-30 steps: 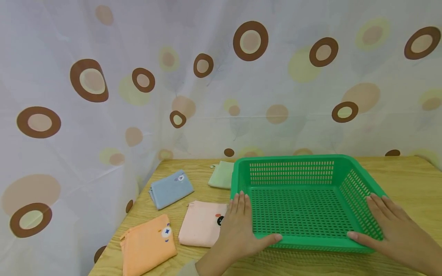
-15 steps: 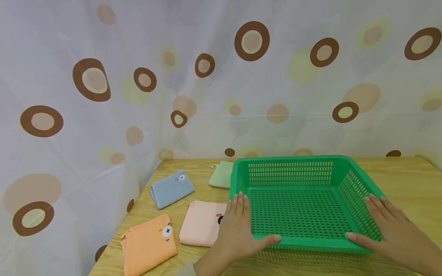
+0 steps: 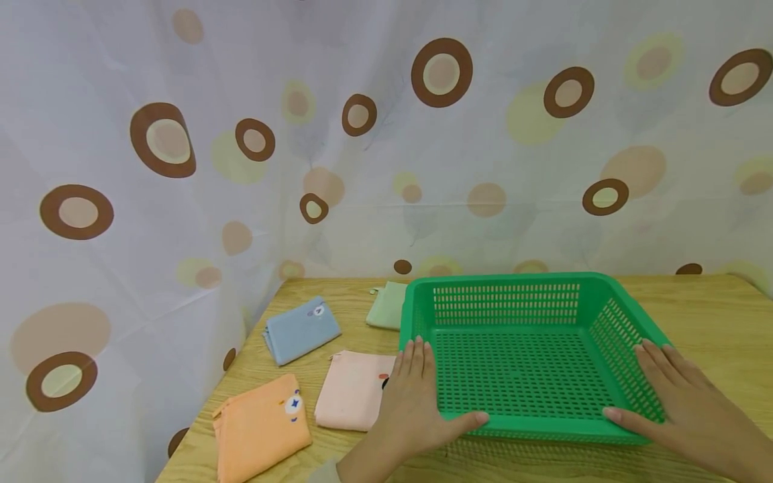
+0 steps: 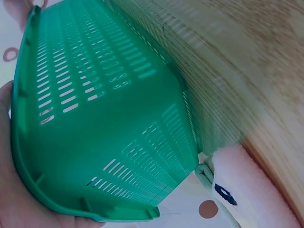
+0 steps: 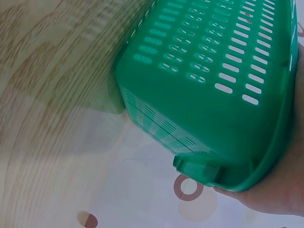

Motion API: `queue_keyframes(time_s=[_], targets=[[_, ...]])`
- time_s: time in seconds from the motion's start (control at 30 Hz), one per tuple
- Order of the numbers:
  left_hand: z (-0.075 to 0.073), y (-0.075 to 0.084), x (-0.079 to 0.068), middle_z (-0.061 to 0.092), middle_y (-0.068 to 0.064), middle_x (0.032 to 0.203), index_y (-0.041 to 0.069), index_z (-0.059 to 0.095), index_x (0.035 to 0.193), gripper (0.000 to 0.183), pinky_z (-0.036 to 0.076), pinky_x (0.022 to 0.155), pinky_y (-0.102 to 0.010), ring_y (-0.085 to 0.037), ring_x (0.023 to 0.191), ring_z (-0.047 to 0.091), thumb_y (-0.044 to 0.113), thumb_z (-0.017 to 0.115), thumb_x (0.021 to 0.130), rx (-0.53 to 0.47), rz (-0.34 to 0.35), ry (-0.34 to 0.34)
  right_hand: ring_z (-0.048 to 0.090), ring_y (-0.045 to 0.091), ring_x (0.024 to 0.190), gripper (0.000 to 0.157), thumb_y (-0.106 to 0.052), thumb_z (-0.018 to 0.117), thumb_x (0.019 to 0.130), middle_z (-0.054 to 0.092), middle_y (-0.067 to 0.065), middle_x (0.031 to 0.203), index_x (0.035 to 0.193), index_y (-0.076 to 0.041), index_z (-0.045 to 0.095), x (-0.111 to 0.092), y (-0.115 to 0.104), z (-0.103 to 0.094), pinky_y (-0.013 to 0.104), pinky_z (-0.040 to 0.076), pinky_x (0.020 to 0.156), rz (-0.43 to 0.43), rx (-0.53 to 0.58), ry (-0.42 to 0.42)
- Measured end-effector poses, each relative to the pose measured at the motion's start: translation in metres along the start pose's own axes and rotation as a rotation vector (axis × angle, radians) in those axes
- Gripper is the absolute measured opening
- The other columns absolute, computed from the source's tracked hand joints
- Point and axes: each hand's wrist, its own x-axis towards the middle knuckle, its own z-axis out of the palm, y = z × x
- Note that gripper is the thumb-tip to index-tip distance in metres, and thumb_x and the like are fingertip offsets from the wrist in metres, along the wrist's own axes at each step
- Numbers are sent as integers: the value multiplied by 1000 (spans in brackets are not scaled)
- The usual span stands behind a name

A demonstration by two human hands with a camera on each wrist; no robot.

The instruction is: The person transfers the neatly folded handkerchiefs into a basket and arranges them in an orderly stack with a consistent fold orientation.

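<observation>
Green basket [image 3: 543, 424] on desk [image 3: 715, 312], well right of its left edge. Left grip [image 3: 413, 402], right grip [image 3: 688, 402]: fingers straight, laid against rim. Wrist views show slotted outer wall [image 4: 128, 114], mostly hidden from head.

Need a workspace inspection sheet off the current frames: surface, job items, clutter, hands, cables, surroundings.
Surface: wood-grain tabletop, partly covered by the basket.
Job items: green basket, upright on the table; nothing seen inside.
Clutter: folded cloths left of the basket: orange cloth, blue cloth, pink cloth, light green cloth; last two partly hidden.
Hands: left hand and right hand touch the basket's near corners, fingers straight, thumbs on the near rim.
Cables: nothing seen.
Surroundings: spotted curtain behind and left.
</observation>
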Motion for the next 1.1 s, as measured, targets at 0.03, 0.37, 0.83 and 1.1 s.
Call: queue_keyframes(time_s=[0.03,0.37,0.83,1.1], targets=[[0,0,0,11,-18,155,-1,15,147,110,17,117,-41,-30,144,9,80,39,76,-1,0,0,-16,48,136,96,-49,52,90,5,40,145,142,16,6,0,0,0,45,-30,104,-1,2,1],[0,1,-2,11,-17,155,-1,15,147,109,19,117,-41,-31,144,11,78,42,77,-10,-1,21,-15,48,136,98,-47,59,86,5,39,146,142,15,8,-1,6,1,48,-24,108,-44,0,51],[1,0,-2,10,-17,155,0,13,148,109,17,117,-42,-30,144,9,77,43,77,-24,-4,16,-28,24,138,104,-43,68,80,-6,23,154,148,2,1,6,22,8,48,-25,107,-117,-34,92],[3,-1,-1,10,-17,155,1,12,148,110,17,117,-43,-30,144,9,79,40,77,-32,1,25,-30,25,137,105,-42,67,82,-9,25,153,147,4,-1,7,24,6,54,-22,107,-97,-1,47]])
